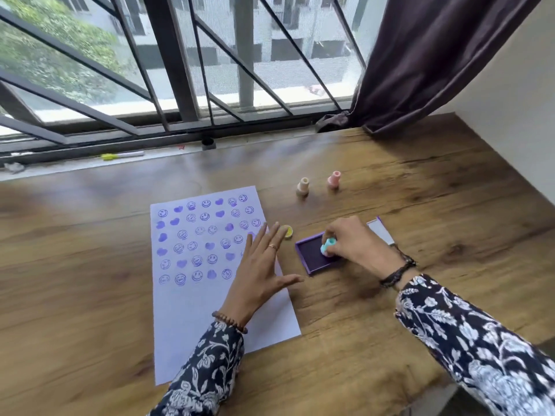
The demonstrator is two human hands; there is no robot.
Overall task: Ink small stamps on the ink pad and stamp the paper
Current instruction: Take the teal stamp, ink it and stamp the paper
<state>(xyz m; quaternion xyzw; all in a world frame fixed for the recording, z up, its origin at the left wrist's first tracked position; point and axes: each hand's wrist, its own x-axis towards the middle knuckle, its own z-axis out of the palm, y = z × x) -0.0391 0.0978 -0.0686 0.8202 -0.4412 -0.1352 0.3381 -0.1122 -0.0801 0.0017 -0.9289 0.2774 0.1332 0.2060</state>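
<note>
Currently, head view: inking step. Right hand [350,241] pinches a teal stamp [328,247] onto the ink pad [315,256] beneath it. Left hand [260,265], fingers spread, lies flat on the paper [192,307]. Next move: carry the stamp left to the bare area near the left wrist and press.

Soft daylight from window [210,55]; edges warped.
</note>
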